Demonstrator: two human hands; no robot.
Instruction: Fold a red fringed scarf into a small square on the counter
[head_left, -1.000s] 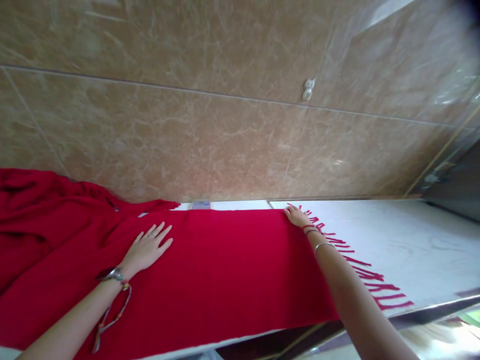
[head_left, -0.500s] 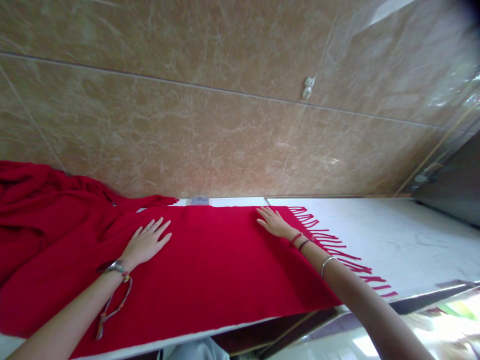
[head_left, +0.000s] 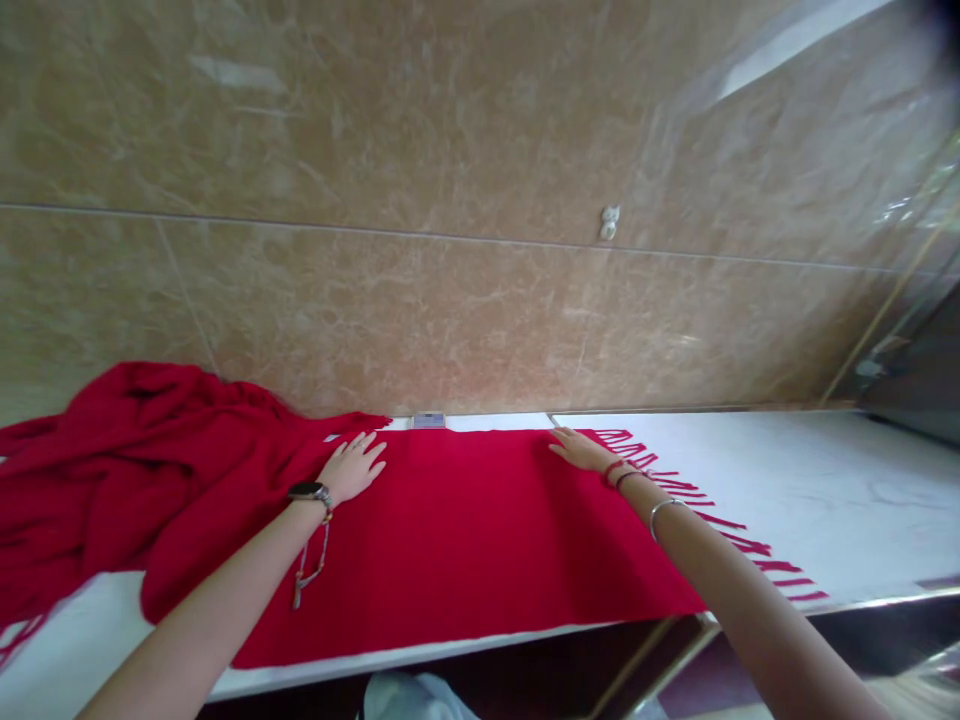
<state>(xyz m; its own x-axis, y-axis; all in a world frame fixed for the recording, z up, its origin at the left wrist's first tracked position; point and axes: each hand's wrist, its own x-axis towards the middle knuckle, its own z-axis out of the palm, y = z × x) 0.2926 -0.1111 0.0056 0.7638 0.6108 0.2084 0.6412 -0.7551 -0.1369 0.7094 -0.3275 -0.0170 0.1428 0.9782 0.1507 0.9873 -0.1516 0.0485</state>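
A red fringed scarf [head_left: 480, 540] lies spread flat across the white counter, its tassels fanned out at the right end. Toward the left, the rest of the red cloth is bunched in loose folds. My left hand [head_left: 352, 470] rests palm down with fingers spread on the flat part, close to where the folds begin. Near the far right corner of the scarf, my right hand [head_left: 581, 449] lies flat on the cloth just inside the fringe. Neither hand grips anything. A watch and a beaded cord circle my left wrist; bracelets are on my right.
A brown marbled tile wall [head_left: 420, 310] rises behind the white counter [head_left: 787, 490]. One small white cat-shaped piece [head_left: 609, 222] is stuck on the wall. At the counter's back edge lies a small grey rectangular item [head_left: 429, 420]. The far right holds a dark panel [head_left: 915, 370].
The view has shifted, so more of the bunched cloth at the left shows. My left hand has moved toward the scarf's far edge. My right hand stays near the far right corner.
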